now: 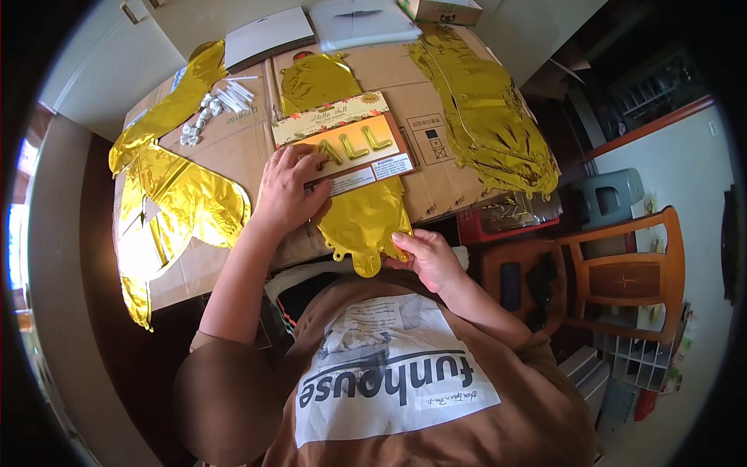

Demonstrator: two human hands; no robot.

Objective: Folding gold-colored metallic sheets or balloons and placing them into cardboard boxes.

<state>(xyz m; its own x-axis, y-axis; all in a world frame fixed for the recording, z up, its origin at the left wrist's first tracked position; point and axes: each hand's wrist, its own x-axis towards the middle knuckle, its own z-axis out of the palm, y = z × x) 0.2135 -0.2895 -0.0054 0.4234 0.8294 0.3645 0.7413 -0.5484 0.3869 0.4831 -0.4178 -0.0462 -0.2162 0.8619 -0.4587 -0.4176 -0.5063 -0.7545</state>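
Note:
A flat gold foil balloon (362,222) lies on the cardboard, its rounded, tabbed lower end reaching past the near edge. On top of its middle rests a printed orange card (354,156) picturing gold letters. My left hand (294,183) lies over the card's left side, thumb apart from the fingers, pressing on it. At the balloon's near right edge, my right hand (424,253) pinches the foil between thumb and fingers. Another part of gold foil (319,82) shows beyond the card; whether it belongs to the same balloon is hidden by the card.
More flat gold foil balloons lie left (187,194) and right (482,117) on the cardboard (432,183). White sticks (236,96) and small rolled pieces (204,110) sit at the far left. Behind are a white box (268,35) and clear plastic sheets (362,23). A wooden chair (622,272) stands right.

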